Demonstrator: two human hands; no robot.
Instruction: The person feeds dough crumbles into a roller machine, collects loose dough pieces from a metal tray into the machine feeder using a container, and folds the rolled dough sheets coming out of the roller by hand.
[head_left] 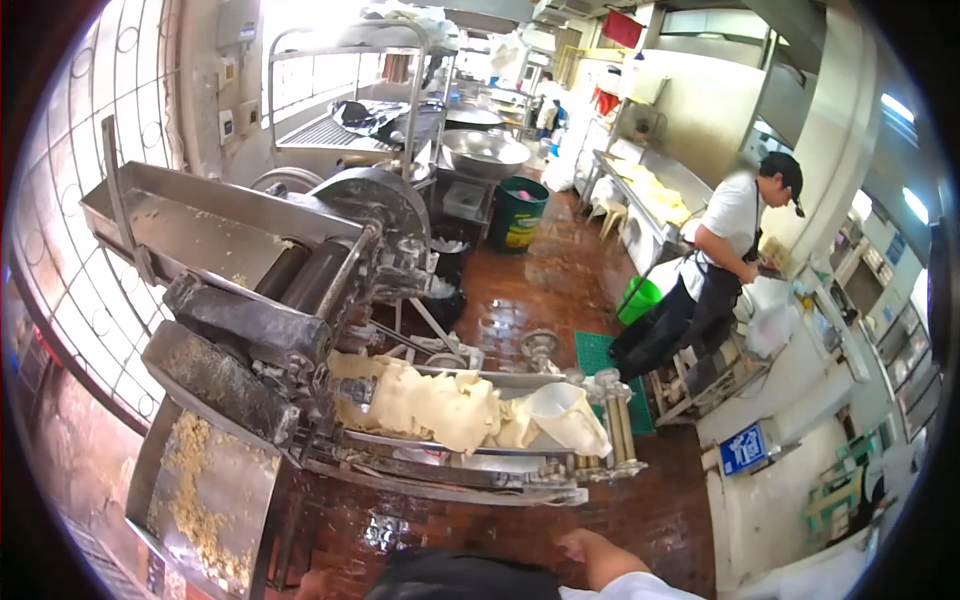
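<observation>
At the bottom of the view my right hand point(577, 544) hangs over the wet floor, in front of the dough machine's frame and apart from it. Its fingers are loosely bent and I see nothing in them. Of my left hand point(315, 584) only a small part shows at the bottom edge; its fingers cannot be made out. A thick, uneven sheet of pale dough point(430, 403) lies on the conveyor of the roller machine point(250, 340). On the dough's right end rests a whitish translucent scoop or bowl point(557, 399).
A metal tray point(250, 540) with dough crumbs sits lower left, below the rollers. A co-worker point(735, 240) in a dark apron stands at the right counter. Behind are a green bin point(518, 215), a large metal bowl point(485, 152) and a light-green bucket point(640, 298). The brown floor point(500, 290) looks wet.
</observation>
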